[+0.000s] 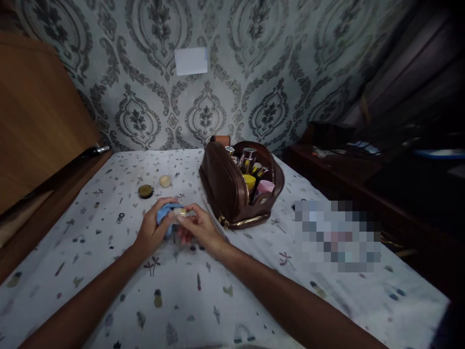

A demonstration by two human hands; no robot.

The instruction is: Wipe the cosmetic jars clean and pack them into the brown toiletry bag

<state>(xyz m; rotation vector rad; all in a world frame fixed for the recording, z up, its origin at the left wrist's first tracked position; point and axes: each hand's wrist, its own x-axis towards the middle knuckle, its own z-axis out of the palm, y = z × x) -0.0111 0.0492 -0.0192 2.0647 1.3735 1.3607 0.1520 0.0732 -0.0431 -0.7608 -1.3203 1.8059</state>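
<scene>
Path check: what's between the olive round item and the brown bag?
Head view: a cream round item, closer to the olive round item than to the brown bag; bare patterned cloth from there to the bag.

2 loose items (145, 191) lie left of the bag (225, 186)

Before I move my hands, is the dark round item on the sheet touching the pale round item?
Apart. The head view shows a narrow strip of the patterned sheet between the dark round item and the pale round item.
</scene>
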